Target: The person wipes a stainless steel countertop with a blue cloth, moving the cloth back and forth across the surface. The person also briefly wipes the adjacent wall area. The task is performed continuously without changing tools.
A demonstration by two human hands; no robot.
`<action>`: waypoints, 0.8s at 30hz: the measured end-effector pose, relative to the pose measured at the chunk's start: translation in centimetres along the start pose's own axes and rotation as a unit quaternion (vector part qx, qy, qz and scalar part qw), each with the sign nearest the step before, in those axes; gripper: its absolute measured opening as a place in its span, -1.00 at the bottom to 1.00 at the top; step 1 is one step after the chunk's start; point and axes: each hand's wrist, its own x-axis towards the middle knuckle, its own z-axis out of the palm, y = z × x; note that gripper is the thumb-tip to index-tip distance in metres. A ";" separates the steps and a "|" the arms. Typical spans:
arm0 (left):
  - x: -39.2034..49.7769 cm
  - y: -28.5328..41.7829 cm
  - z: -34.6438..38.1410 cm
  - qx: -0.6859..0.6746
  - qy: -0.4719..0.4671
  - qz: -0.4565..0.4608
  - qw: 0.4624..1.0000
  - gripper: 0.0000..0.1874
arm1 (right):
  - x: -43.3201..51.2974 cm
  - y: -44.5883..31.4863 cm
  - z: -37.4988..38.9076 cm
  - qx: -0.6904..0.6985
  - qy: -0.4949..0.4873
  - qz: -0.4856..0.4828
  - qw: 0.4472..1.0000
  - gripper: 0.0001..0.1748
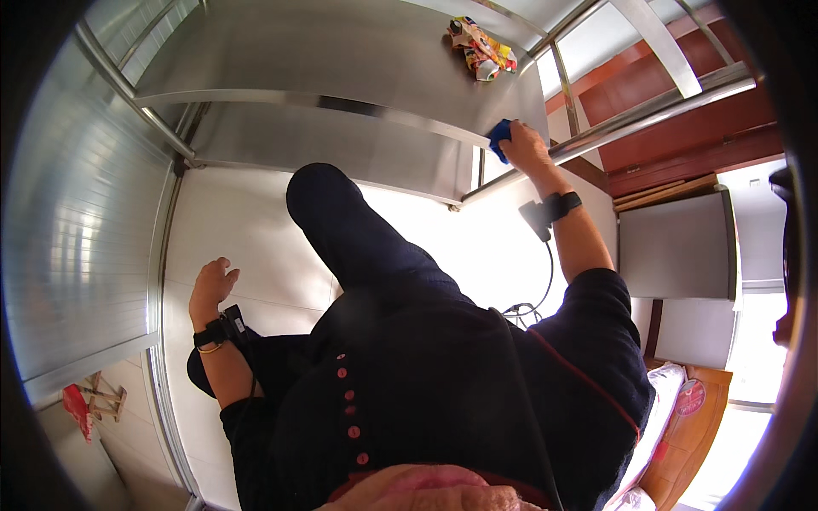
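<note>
A blue cloth (500, 140) is bunched in my right hand (525, 145), which presses it against the right end of the front edge of a stainless steel shelf (287, 57). My left hand (213, 283) hangs low at my side over the tiled floor, fingers loosely apart and nothing in them. On the shelf's far right part lies a crumpled, brightly coloured piece of packaging or fabric (483, 48); which of the two I cannot tell. A lower steel panel (332, 137) shows beneath the shelf's front edge.
Round metal posts (652, 121) run along the rack's right side. A ribbed metallic panel (83, 211) stands on the left. At the right are a grey cabinet (676, 246) and a wooden headboard (690, 434). A cable (551, 274) hangs from my right wrist device.
</note>
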 end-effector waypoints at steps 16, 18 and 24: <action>-0.4 -0.1 0.3 0.031 0.023 0.013 0.999 -0.64 | 21.5 -0.6 2.3 -0.105 0.019 -0.087 0.990 -0.62; -0.5 0.3 0.4 0.031 0.035 0.029 0.999 -0.66 | 23.5 -3.3 2.3 -0.118 0.000 -0.134 0.984 -0.62; 0.6 0.4 0.2 0.065 0.015 0.032 0.997 -0.69 | 29.3 -16.4 4.0 -0.062 0.085 -0.261 0.960 -0.48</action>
